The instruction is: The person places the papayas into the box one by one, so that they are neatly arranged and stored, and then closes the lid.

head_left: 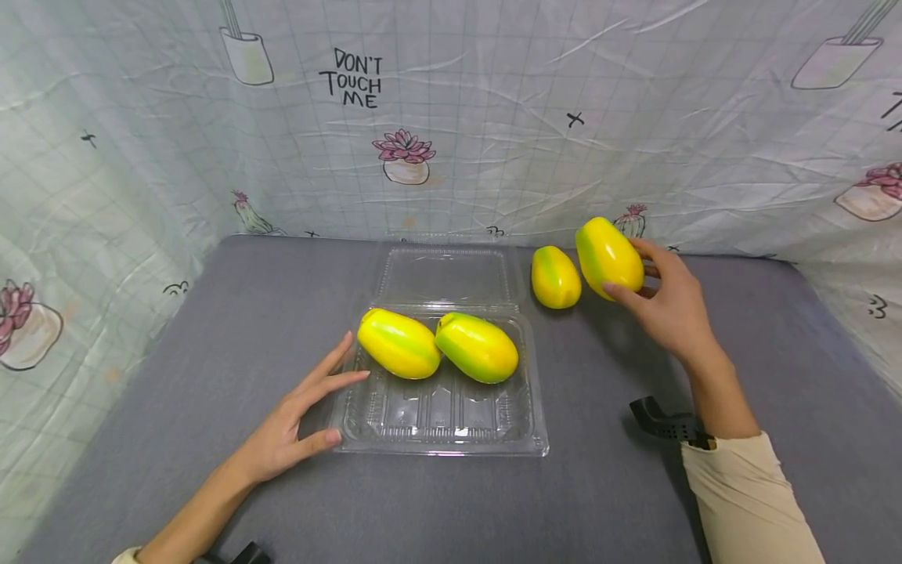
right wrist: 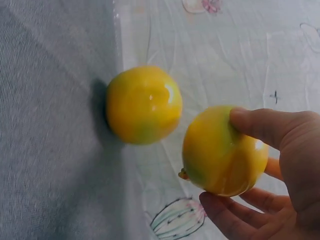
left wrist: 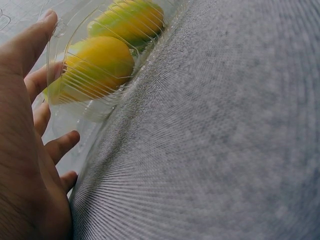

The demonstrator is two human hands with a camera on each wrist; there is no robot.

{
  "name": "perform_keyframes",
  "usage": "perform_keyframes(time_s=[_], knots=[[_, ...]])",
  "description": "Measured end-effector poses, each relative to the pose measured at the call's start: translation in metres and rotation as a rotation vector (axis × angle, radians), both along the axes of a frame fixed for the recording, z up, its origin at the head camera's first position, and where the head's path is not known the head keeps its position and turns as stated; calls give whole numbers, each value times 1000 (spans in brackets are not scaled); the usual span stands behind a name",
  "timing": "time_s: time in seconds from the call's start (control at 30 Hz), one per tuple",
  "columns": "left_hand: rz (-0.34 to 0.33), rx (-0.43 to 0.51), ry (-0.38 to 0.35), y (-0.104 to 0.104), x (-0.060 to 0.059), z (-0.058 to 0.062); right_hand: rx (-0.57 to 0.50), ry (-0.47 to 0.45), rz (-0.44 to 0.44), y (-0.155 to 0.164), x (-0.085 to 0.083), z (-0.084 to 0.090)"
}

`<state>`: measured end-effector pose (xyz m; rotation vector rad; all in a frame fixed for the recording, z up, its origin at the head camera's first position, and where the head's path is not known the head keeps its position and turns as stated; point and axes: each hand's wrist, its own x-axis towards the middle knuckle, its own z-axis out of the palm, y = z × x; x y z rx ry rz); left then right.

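A clear plastic clamshell box (head_left: 437, 427) lies open on the grey table, its lid (head_left: 444, 274) folded back. Two yellow-green mangoes (head_left: 398, 343) (head_left: 478, 347) lie side by side in its tray, also seen through the tray wall (left wrist: 95, 65). My left hand (head_left: 299, 415) rests flat with straight fingers against the tray's left edge (left wrist: 55, 85). My right hand (head_left: 662, 301) grips a third mango (head_left: 607, 257) (right wrist: 222, 152), lifted off the table at the back right. A fourth mango (head_left: 555, 276) (right wrist: 143, 104) lies on the table just left of it.
A printed cloth backdrop (head_left: 451, 117) walls in the table at the back and both sides. The grey tabletop (head_left: 606, 486) stretches bare in front of the box. A black wrist strap (head_left: 662, 423) shows by my right sleeve.
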<state>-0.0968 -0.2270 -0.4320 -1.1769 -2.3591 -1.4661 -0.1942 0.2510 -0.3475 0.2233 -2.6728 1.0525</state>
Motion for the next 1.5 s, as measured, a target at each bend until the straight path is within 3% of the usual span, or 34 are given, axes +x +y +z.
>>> perform_keyframes(time_s=[0.33, 0.87, 1.5], knots=[[-2, 0, -10, 0, 0, -3, -32, 107, 30, -16, 9, 10], [-5, -2, 10, 0, -1, -2, -67, 162, 109, -37, 23, 21], [0, 3, 6, 0, 1, -5, -156, 203, 328, -91, 36, 25]])
